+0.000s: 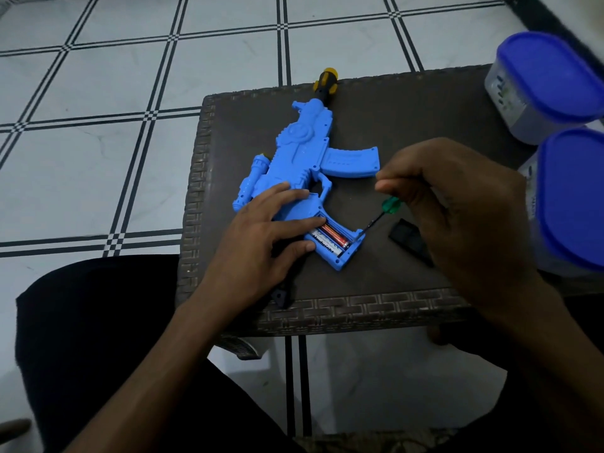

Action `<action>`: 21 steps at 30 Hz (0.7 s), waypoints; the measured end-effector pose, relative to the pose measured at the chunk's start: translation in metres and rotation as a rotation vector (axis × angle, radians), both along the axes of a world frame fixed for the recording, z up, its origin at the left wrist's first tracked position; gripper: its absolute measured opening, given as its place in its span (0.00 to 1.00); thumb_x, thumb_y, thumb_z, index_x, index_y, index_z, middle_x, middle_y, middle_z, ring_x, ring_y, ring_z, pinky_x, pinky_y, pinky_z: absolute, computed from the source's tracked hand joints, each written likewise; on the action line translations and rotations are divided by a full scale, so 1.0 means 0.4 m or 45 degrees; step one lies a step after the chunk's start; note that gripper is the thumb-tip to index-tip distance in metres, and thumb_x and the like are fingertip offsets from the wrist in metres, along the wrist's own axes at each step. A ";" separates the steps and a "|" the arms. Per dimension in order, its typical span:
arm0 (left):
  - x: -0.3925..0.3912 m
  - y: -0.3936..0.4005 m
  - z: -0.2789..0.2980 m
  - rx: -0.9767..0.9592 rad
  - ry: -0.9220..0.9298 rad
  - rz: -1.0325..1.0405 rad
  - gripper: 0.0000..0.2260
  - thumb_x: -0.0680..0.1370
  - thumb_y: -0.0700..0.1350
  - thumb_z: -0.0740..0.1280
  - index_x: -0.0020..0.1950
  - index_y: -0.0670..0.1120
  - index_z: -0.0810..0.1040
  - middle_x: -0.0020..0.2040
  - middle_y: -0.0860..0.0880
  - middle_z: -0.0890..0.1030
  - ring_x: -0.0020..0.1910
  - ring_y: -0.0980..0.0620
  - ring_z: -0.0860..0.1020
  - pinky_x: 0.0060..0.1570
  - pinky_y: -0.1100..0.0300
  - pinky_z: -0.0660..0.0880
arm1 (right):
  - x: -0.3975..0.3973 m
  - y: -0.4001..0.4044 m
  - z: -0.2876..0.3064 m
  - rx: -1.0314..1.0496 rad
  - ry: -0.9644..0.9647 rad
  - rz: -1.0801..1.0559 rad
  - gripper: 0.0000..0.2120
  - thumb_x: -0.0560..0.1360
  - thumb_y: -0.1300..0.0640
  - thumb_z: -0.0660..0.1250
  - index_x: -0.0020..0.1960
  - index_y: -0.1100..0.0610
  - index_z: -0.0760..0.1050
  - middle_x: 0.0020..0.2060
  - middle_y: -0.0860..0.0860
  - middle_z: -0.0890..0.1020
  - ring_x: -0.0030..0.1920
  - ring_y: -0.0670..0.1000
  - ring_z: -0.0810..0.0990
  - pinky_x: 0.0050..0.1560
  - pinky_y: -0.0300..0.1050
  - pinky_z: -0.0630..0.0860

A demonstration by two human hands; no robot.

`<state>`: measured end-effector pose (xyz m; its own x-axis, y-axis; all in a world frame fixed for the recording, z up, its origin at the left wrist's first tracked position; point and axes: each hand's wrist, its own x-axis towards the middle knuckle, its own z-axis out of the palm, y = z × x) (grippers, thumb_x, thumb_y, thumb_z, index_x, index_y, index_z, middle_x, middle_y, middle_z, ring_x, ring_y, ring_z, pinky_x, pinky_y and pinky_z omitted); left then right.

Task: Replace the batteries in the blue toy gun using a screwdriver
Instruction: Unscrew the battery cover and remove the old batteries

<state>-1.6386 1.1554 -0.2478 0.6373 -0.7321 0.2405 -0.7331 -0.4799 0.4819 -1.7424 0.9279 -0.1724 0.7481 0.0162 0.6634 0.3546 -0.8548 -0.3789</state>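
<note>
The blue toy gun (294,158) is smooth moulded plastic with a slight sheen; the tabletop (408,125) is matt brown with a rough woven-look rim; the screwdriver (376,220) has a dark thin shaft and translucent green plastic handle; glossy tiled floor (98,93)

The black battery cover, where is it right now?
In the head view the black battery cover lies on the brown table, right of the toy gun's open grip, partly hidden under the right hand.

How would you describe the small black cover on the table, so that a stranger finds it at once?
On the dark woven table, look right of the blue toy gun, beside its open battery compartment. The black battery cover lies flat there, partly under the right hand. It is the only loose, flat black piece there.
</note>
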 end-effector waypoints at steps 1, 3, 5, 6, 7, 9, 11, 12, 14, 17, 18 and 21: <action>0.001 0.001 0.000 0.002 0.002 0.003 0.18 0.78 0.57 0.65 0.66 0.55 0.81 0.73 0.52 0.73 0.77 0.50 0.65 0.74 0.47 0.66 | 0.002 0.001 0.000 -0.019 0.000 0.016 0.08 0.79 0.62 0.67 0.46 0.66 0.81 0.42 0.57 0.83 0.44 0.54 0.81 0.49 0.43 0.76; 0.001 0.000 -0.001 0.001 -0.002 -0.003 0.18 0.78 0.57 0.65 0.66 0.55 0.81 0.73 0.52 0.73 0.77 0.50 0.65 0.74 0.47 0.66 | 0.009 0.006 0.001 -0.022 -0.005 0.047 0.08 0.79 0.62 0.68 0.46 0.66 0.81 0.42 0.57 0.83 0.44 0.55 0.82 0.49 0.47 0.77; 0.000 0.000 -0.003 -0.010 -0.007 -0.009 0.18 0.78 0.57 0.65 0.66 0.54 0.82 0.73 0.52 0.73 0.77 0.50 0.65 0.73 0.47 0.66 | 0.019 0.013 0.002 0.038 0.001 0.102 0.07 0.79 0.62 0.68 0.46 0.65 0.81 0.43 0.57 0.83 0.45 0.56 0.82 0.49 0.49 0.78; 0.001 0.000 -0.004 -0.018 -0.006 -0.012 0.18 0.78 0.57 0.65 0.65 0.54 0.82 0.73 0.52 0.73 0.76 0.50 0.66 0.73 0.47 0.67 | 0.024 0.020 0.000 0.080 0.013 0.127 0.06 0.79 0.63 0.69 0.47 0.65 0.81 0.43 0.56 0.83 0.45 0.55 0.82 0.50 0.48 0.77; 0.002 -0.001 -0.005 -0.028 -0.004 -0.013 0.17 0.78 0.57 0.66 0.65 0.54 0.82 0.73 0.52 0.74 0.76 0.49 0.66 0.73 0.47 0.67 | 0.026 0.028 -0.004 0.130 0.035 0.146 0.04 0.78 0.63 0.69 0.48 0.65 0.81 0.44 0.56 0.83 0.46 0.53 0.82 0.50 0.45 0.77; 0.002 0.000 -0.006 -0.045 -0.003 -0.015 0.17 0.78 0.57 0.66 0.65 0.54 0.82 0.73 0.52 0.74 0.76 0.49 0.66 0.73 0.47 0.67 | 0.030 0.051 -0.019 0.296 0.104 0.138 0.03 0.77 0.64 0.70 0.50 0.63 0.80 0.46 0.53 0.84 0.47 0.48 0.82 0.51 0.38 0.76; 0.003 -0.001 -0.006 -0.049 -0.001 -0.020 0.18 0.78 0.57 0.66 0.65 0.54 0.82 0.73 0.52 0.74 0.76 0.49 0.66 0.72 0.46 0.67 | 0.027 0.069 -0.035 0.548 0.186 0.098 0.05 0.77 0.64 0.69 0.52 0.62 0.80 0.48 0.49 0.84 0.49 0.44 0.82 0.52 0.37 0.78; 0.003 -0.001 -0.005 -0.046 0.002 -0.019 0.18 0.78 0.57 0.66 0.65 0.54 0.82 0.73 0.52 0.74 0.76 0.49 0.66 0.72 0.46 0.67 | 0.025 0.073 -0.041 0.679 0.218 0.094 0.05 0.77 0.64 0.69 0.53 0.61 0.79 0.48 0.49 0.84 0.50 0.45 0.83 0.52 0.40 0.79; 0.003 -0.002 -0.002 -0.037 0.007 -0.013 0.18 0.78 0.57 0.65 0.65 0.54 0.82 0.73 0.52 0.74 0.76 0.49 0.66 0.73 0.46 0.67 | 0.015 0.075 -0.046 0.900 0.272 0.125 0.05 0.78 0.63 0.67 0.54 0.61 0.78 0.49 0.51 0.84 0.52 0.48 0.84 0.53 0.47 0.81; 0.000 -0.002 0.000 -0.013 -0.008 -0.017 0.18 0.78 0.57 0.65 0.66 0.54 0.82 0.73 0.51 0.74 0.76 0.48 0.66 0.73 0.46 0.67 | 0.000 0.065 -0.039 1.018 0.358 0.211 0.06 0.79 0.65 0.66 0.56 0.60 0.76 0.51 0.53 0.84 0.55 0.48 0.84 0.57 0.47 0.80; 0.000 -0.002 0.000 -0.006 -0.020 -0.021 0.18 0.79 0.57 0.65 0.66 0.54 0.82 0.73 0.51 0.74 0.76 0.48 0.66 0.73 0.46 0.67 | -0.004 0.062 -0.037 1.001 0.401 0.234 0.07 0.78 0.66 0.66 0.56 0.60 0.75 0.52 0.53 0.84 0.55 0.48 0.84 0.58 0.46 0.80; 0.000 -0.001 0.000 0.010 -0.043 -0.033 0.17 0.79 0.57 0.65 0.65 0.55 0.82 0.73 0.51 0.74 0.76 0.47 0.66 0.72 0.46 0.67 | -0.005 0.053 -0.031 0.850 0.461 0.209 0.09 0.77 0.67 0.68 0.55 0.57 0.74 0.49 0.50 0.85 0.53 0.46 0.84 0.55 0.44 0.80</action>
<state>-1.6386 1.1550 -0.2478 0.6099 -0.7502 0.2556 -0.7611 -0.4645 0.4527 -1.7445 0.9489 -0.1849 0.9427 -0.1715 0.2862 0.2127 -0.3519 -0.9116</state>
